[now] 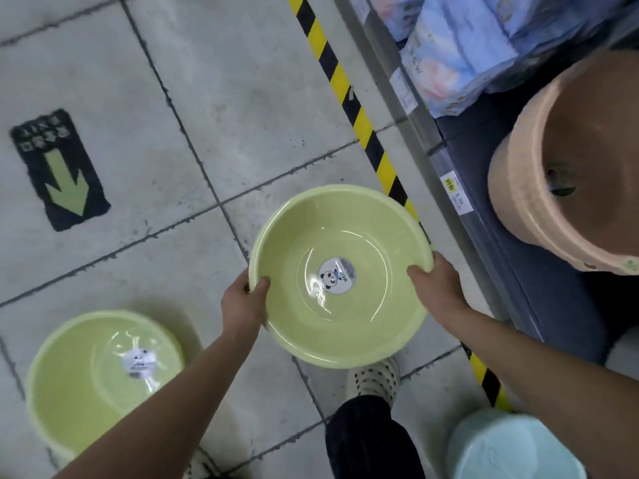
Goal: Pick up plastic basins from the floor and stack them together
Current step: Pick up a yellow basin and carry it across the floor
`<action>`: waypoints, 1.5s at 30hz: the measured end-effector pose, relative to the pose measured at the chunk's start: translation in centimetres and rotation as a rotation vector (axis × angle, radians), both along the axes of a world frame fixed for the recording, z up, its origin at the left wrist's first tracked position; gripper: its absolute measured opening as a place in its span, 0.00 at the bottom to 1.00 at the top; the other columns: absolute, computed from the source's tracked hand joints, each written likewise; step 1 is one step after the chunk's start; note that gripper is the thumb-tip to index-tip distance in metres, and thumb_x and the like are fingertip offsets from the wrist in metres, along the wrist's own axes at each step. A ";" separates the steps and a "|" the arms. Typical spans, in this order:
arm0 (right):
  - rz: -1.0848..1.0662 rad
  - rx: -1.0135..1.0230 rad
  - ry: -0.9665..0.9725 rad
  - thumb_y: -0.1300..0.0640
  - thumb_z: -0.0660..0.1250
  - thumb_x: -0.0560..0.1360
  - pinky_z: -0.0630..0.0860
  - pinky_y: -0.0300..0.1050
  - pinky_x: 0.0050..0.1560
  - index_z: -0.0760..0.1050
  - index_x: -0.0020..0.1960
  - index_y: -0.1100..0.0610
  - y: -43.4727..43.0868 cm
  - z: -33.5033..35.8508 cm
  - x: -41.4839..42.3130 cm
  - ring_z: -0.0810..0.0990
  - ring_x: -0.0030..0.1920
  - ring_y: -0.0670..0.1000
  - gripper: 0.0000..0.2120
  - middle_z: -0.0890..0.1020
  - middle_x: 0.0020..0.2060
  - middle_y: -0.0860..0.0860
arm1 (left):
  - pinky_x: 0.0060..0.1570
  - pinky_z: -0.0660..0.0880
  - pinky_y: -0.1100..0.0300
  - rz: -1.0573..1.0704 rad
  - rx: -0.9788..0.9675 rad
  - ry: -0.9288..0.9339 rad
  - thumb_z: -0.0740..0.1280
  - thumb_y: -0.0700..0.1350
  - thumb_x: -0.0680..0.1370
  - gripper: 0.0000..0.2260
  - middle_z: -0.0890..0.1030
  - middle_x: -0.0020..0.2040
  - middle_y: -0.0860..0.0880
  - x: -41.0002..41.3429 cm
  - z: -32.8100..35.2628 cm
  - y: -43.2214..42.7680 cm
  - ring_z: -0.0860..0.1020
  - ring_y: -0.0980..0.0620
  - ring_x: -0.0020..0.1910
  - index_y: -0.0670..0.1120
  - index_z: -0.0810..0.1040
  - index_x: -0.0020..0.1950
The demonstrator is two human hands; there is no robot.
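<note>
Green basin [345, 323] held above the floor [224, 81], gripped at opposite rims by left hand [243, 302] and right hand [436, 286], thumbs curled over the edge. Second green basin [86, 375] resting on floor, lower left.

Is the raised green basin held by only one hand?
No, the left hand and right hand each grip the raised green basin by its rim.

The tiled floor [242, 81] bears a green basin [86, 382] at lower left and a pale blue basin [511, 447] at lower right. An arrow sticker [60, 171] lies at left.
</note>
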State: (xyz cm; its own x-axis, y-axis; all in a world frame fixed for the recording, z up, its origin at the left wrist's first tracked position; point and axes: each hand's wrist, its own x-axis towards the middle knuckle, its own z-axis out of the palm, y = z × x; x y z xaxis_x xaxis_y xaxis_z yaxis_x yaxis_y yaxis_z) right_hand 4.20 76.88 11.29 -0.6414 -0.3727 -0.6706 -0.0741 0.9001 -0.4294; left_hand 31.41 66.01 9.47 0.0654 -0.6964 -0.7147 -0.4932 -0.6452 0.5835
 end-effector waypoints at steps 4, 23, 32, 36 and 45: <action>0.153 -0.026 -0.050 0.60 0.63 0.75 0.69 0.39 0.34 0.74 0.51 0.55 -4.4 3.8 6.6 0.75 0.38 0.48 0.05 0.80 0.44 0.54 | 0.40 0.81 0.52 0.126 -0.030 -0.030 0.65 0.45 0.76 0.10 0.84 0.42 0.50 8.0 4.8 -0.9 0.83 0.48 0.41 0.56 0.80 0.54; 0.798 0.026 -0.074 0.55 0.64 0.75 0.75 0.47 0.49 0.76 0.60 0.54 -11.7 2.1 42.0 0.78 0.47 0.55 0.14 0.80 0.45 0.51 | 0.33 0.71 0.60 0.436 0.054 -0.346 0.65 0.45 0.78 0.05 0.77 0.37 0.51 43.5 4.1 7.8 0.76 0.52 0.36 0.44 0.77 0.48; 0.829 0.094 -0.061 0.55 0.64 0.76 0.76 0.58 0.59 0.75 0.64 0.56 -10.6 -5.4 47.9 0.79 0.55 0.61 0.16 0.82 0.53 0.57 | 0.42 0.67 0.59 0.498 0.102 -0.438 0.66 0.49 0.75 0.12 0.76 0.52 0.45 48.0 -5.5 10.5 0.74 0.48 0.43 0.40 0.80 0.49; 0.814 0.107 -0.026 0.55 0.64 0.78 0.74 0.53 0.58 0.73 0.67 0.58 -10.2 -7.8 49.2 0.78 0.57 0.62 0.18 0.80 0.57 0.60 | 0.41 0.69 0.59 0.547 0.105 -0.317 0.65 0.46 0.77 0.08 0.78 0.43 0.47 48.6 -7.4 11.7 0.77 0.46 0.43 0.43 0.79 0.50; 0.819 0.095 -0.055 0.58 0.64 0.78 0.76 0.57 0.58 0.70 0.68 0.55 -8.7 -5.7 53.5 0.77 0.53 0.60 0.19 0.79 0.56 0.59 | 0.47 0.75 0.55 0.950 0.139 -0.093 0.63 0.45 0.79 0.08 0.81 0.49 0.46 51.4 -5.1 13.9 0.79 0.45 0.48 0.44 0.78 0.55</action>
State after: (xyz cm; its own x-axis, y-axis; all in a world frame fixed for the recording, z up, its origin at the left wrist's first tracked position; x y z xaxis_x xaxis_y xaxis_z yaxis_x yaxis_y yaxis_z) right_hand 57.67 68.16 5.59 -0.1568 -0.6480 -0.7454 -0.7035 0.6030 -0.3762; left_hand 82.82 79.95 4.34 0.6190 -0.2333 -0.7500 0.2297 -0.8593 0.4570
